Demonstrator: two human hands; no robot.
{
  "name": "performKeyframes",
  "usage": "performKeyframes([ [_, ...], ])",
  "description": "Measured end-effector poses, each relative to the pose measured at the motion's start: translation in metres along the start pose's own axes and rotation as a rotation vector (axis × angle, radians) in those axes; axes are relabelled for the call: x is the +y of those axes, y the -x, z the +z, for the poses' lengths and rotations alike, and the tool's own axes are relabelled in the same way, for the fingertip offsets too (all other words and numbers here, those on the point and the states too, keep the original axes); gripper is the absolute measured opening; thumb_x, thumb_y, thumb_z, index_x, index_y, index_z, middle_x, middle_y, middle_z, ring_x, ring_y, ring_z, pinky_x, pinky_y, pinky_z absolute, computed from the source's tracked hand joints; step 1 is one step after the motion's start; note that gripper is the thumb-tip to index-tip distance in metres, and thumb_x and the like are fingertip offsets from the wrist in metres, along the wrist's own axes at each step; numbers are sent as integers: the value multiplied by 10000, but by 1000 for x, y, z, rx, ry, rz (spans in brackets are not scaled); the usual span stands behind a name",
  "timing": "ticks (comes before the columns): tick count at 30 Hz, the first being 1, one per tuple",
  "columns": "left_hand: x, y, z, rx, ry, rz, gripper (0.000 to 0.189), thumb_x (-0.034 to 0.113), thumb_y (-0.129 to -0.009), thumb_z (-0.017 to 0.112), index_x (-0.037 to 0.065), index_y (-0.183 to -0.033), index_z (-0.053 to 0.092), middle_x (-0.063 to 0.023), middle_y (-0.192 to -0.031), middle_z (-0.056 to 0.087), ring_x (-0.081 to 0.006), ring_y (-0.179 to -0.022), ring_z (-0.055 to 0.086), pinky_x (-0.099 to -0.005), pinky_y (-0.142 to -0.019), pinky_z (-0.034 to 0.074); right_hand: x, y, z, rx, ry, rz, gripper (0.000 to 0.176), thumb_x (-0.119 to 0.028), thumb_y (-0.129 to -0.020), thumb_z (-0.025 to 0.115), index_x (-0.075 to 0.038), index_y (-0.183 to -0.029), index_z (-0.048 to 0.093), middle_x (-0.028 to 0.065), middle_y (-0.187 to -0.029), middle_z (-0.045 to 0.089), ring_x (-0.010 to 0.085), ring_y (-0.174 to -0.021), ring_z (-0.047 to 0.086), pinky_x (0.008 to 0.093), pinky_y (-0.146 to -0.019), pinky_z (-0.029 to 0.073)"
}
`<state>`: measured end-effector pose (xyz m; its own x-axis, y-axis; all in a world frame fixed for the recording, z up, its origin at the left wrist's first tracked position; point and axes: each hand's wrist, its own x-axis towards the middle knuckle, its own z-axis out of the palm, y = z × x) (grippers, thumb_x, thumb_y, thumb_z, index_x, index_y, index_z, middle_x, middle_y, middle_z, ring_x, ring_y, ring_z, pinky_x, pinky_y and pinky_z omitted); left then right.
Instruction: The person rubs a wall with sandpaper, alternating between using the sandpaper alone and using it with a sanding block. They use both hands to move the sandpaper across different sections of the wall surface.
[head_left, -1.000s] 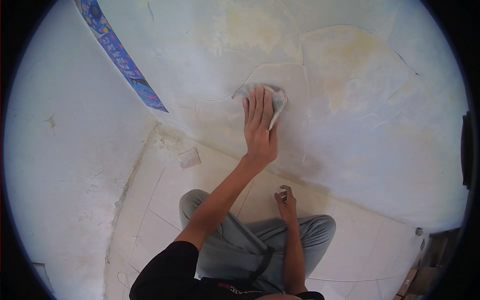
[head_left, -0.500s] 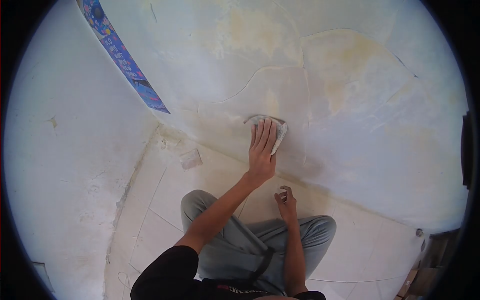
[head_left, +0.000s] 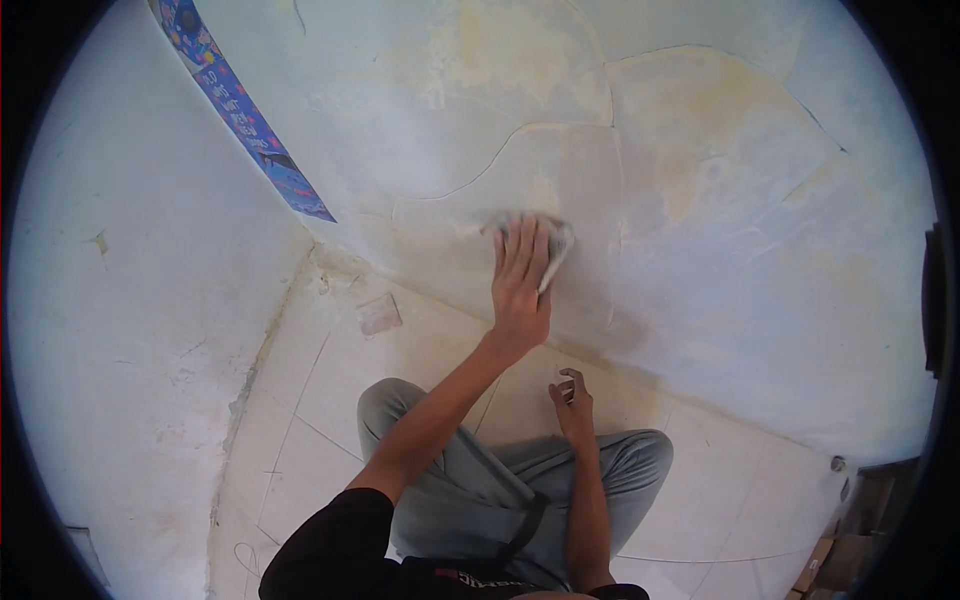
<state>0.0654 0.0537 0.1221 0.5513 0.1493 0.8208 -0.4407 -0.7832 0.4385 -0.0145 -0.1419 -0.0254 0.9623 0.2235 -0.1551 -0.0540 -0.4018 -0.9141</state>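
My left hand (head_left: 520, 295) presses flat against the pale wall, with its fingers stretched over a curled, dusty sheet of sandpaper (head_left: 560, 250). The sheet's edges stick out on both sides of the fingers and look smeared by motion; its middle is hidden under the hand. Low over my right knee, near the foot of the wall, my right hand (head_left: 574, 405) hovers with loosely bent fingers apart and nothing in them. Around the sandpaper, the wall (head_left: 700, 250) shows yellowish patches, raised plaster lines and thin cracks.
A square, dusty piece (head_left: 379, 315) lies on the tiled floor (head_left: 300, 400) near the corner. On the wall by that corner hangs a blue printed strip (head_left: 245, 115). My crossed legs (head_left: 480, 490) fill the front. Brown boxes (head_left: 845, 560) stand at the lower right.
My left hand has slid a little up the wall with the sandpaper under it. My right hand stays where it was.
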Motion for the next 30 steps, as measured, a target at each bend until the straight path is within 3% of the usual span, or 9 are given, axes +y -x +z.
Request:
performKeyframes([
  [1,9,-23,-11,50,11,-20,604,3,-862,462,-100,-1448,357,-294,-1527,308,-494,-1433,232,-610,-1156,140,1,1,1,4,-8,-18,366,-163,-892,681,-50,-1211,541,91,-823,614,155,-643,553,317,-605,467],
  [2,16,-39,-18,68,54,-35,553,34,-941,455,-132,-1449,315,-340,-1519,278,-499,-1440,205,-590,-1169,122,3,2,3,0,-10,-12,366,-163,-892,681,-50,-1211,541,91,-823,614,155,-643,553,317,-605,467],
  [9,2,18,2,-104,2,4,565,23,-933,449,-131,-1456,301,-335,-1533,251,-493,-1448,188,-592,-1170,88,0,-1,2,9,16,-11,366,-157,-888,685,-44,-1203,538,98,-810,609,170,-646,572,323,-616,477],
  [12,13,-20,-6,46,28,-37,607,15,-870,469,-129,-1444,330,-319,-1509,315,-494,-1425,250,-613,-1160,131,2,3,2,5,-2,19,367,-160,-887,684,-41,-1203,540,101,-809,610,168,-649,575,325,-621,480],
  [17,-4,17,7,-4,0,-1,617,8,-866,490,-122,-1447,331,-322,-1511,309,-496,-1427,242,-611,-1160,133,-2,-4,2,25,-8,-63,368,-155,-885,681,-38,-1203,537,102,-800,609,164,-634,577,321,-613,479],
  [19,-7,26,10,-64,-19,-1,622,3,-862,493,-120,-1449,330,-323,-1511,308,-497,-1429,238,-610,-1160,133,-9,1,-1,-8,-15,24,369,-155,-886,679,-35,-1204,535,105,-798,610,162,-624,574,320,-606,476],
  [25,13,-23,-10,77,13,-53,628,-19,-831,470,-129,-1436,344,-329,-1493,331,-504,-1422,246,-620,-1157,135,0,1,2,6,-8,-11,350,-152,-891,679,-57,-1199,541,91,-813,609,148,-637,545,312,-597,468],
  [27,-4,11,1,-32,31,-23,574,26,-929,440,-125,-1463,291,-334,-1532,253,-519,-1438,181,-602,-1168,96,3,-1,2,8,0,-21,353,-155,-892,679,-57,-1201,541,92,-816,609,149,-642,547,312,-600,469],
  [30,-7,23,4,-49,9,4,573,26,-934,436,-122,-1466,287,-332,-1536,246,-520,-1439,176,-592,-1172,94,-1,-1,1,17,4,-17,358,-151,-890,680,-50,-1203,539,94,-807,608,156,-639,559,314,-608,474],
])
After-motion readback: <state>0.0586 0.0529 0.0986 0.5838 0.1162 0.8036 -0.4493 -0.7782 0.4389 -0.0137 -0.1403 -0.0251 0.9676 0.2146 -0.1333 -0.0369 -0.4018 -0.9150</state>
